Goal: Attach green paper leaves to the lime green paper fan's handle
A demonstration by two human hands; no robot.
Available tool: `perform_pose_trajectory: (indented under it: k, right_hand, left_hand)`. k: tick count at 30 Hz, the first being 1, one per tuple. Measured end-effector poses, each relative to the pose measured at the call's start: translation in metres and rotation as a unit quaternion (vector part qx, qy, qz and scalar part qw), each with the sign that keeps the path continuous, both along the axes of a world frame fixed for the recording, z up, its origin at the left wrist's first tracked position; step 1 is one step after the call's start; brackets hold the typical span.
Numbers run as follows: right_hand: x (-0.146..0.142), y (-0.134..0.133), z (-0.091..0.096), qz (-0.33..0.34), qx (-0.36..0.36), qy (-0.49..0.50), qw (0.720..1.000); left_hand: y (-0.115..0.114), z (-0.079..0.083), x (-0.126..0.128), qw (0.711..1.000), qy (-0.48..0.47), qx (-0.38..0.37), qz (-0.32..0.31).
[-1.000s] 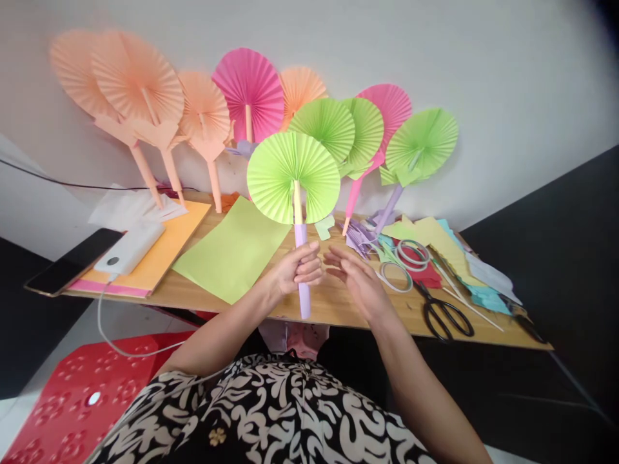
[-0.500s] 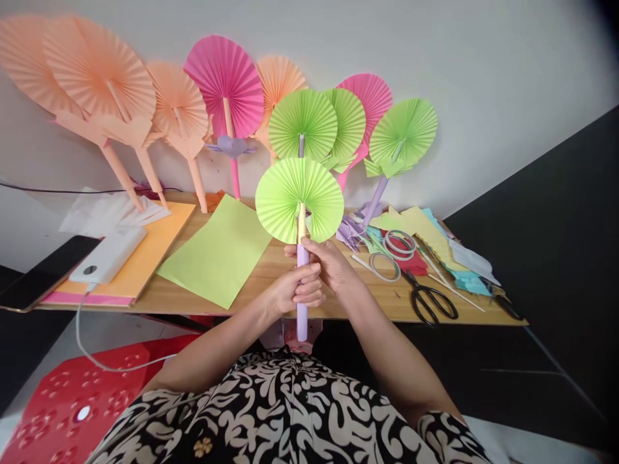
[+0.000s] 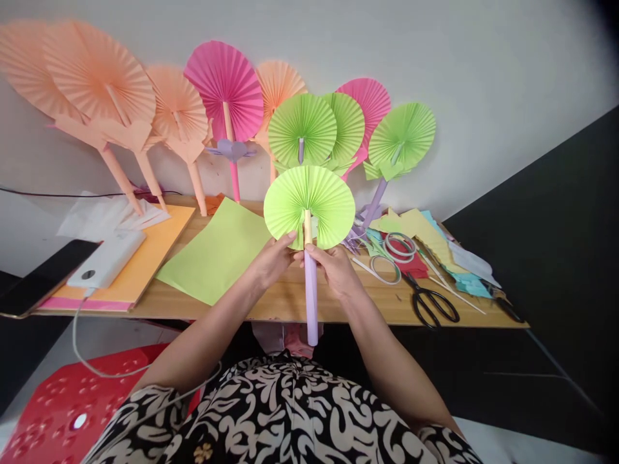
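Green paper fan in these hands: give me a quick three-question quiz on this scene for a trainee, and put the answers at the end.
1. True or false: the black scissors lie to the right of the flat green sheet.

2. What colour is the handle of the held fan? A: pink. B: lilac. C: orange.

3. Fill in the blank: the right hand is at the ____ end of that handle.

Key: 1. True. 2. B. 3. Upper.
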State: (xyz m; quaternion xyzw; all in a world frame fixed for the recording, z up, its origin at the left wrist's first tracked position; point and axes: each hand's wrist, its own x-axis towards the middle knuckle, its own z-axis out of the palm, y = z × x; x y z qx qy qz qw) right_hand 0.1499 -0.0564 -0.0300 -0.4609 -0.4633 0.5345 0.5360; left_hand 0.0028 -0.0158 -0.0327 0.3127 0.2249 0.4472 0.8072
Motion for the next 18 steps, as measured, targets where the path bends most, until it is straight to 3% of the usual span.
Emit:
perform_pose_trajectory:
  k: [3,10,18]
  right_hand:
    - [-0.006,0.003,-0.004,-0.003,0.001,-0.001,1.000]
    - [-0.005,0.012,-0.010,-0.019,-0.024,-0.017,0.999]
    - [0.005,0.023,-0.025,-0.119,0.001,-0.020,0.993]
  left_hand:
    - [-0.001,0.002,0.011,1.000,-0.002,-0.014,-0.017]
    - [0.006,-0.012,0.025,0.993,0.007,-0.107,0.040]
    - [0.017,-0.025,0.024,0.994,-0.028,-0.059,0.083]
